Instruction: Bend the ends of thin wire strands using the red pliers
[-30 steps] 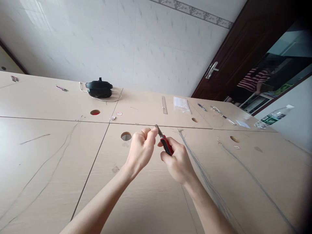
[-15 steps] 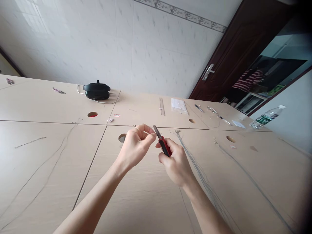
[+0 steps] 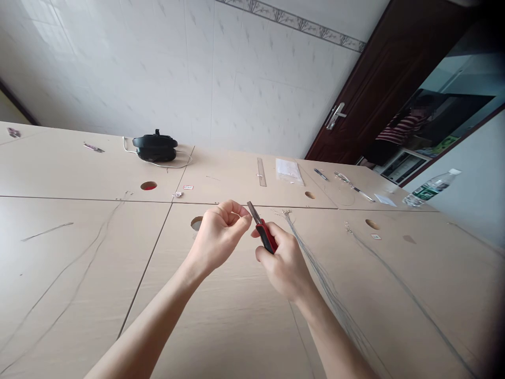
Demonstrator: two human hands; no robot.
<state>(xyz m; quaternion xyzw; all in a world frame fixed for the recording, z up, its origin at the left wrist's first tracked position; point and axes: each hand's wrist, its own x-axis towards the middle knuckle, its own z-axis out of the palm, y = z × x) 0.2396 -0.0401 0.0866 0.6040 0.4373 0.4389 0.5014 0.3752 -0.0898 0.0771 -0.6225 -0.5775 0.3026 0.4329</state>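
My right hand (image 3: 288, 263) is wrapped round small pliers (image 3: 266, 237) with red and black handles, the grey jaws pointing up and to the left. Thumb and forefinger of my left hand (image 3: 219, 234) are pinched together close beside the jaws. Whatever lies in that pinch is too small to make out. Just right of the pliers, a bundle of thin grey wires (image 3: 315, 266) with small metal ends runs down the table (image 3: 221, 331), passing behind my right forearm. A single thin wire (image 3: 299, 331) shows between my forearms.
Further right lie another wire strand (image 3: 410, 297) and a plastic bottle (image 3: 430, 189). Along the back are a black case (image 3: 155, 148) with a white cable, a ruler (image 3: 261, 172), a plastic bag (image 3: 289, 172) and a pen (image 3: 321, 175). Two long wires (image 3: 92, 252) lie at left. The tabletop has round holes.
Both hands keep nearly the same pose, with the pliers still beside the left fingertips. The whole view has shifted very slightly.
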